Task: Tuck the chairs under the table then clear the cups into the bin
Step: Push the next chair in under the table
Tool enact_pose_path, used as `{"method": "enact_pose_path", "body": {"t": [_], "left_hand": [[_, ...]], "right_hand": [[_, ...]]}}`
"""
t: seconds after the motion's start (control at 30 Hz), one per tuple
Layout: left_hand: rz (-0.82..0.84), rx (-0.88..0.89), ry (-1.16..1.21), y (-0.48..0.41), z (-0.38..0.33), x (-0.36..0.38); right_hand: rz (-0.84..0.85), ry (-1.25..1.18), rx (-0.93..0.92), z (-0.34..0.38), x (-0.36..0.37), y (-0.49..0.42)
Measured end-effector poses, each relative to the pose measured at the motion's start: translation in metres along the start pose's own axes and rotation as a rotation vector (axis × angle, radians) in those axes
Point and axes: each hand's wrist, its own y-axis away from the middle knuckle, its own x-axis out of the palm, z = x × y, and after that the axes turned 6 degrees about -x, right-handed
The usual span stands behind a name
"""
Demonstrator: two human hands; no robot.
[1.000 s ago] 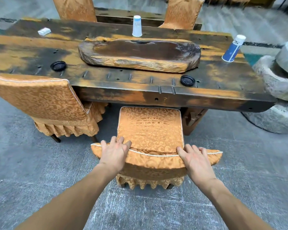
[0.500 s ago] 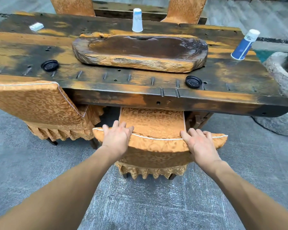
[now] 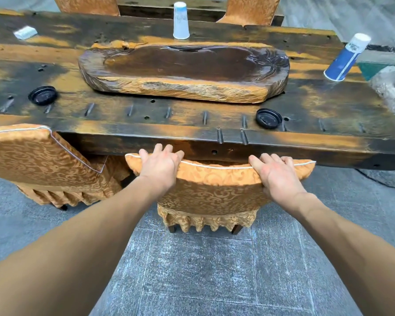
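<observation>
Both hands (image 3: 217,172) grip the chair (image 3: 214,192) back; seat under table (image 3: 306,142).

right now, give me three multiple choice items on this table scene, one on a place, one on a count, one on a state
1. Where does the blue cup stand?
A. the table's right end
B. inside the wooden tray
C. on the floor

2. How many black lids lie on the table?
A. one
B. two
C. four

3. What are the hands doing?
A. both grip one chair's backrest
B. each holds a cup
C. both hang free

Answers: 1 A, it stands beside the tray. 2 B, one lid left, one lid right. 3 A, left hand and right hand hold the chair.
</observation>
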Motion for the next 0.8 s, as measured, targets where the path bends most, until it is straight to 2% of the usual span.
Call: {"method": "enact_pose_path", "body": {"t": [0.3, 0.8], "left_hand": [[0.028, 0.012, -0.018, -0.072, -0.002, -0.011], [0.096, 0.015, -0.046, -0.075, 0.0, -0.015]], "right_hand": [[-0.045, 0.016, -0.051, -0.038, -0.002, -0.062], [-0.048, -0.014, -0.032, -0.035, -0.002, -0.062]]}}
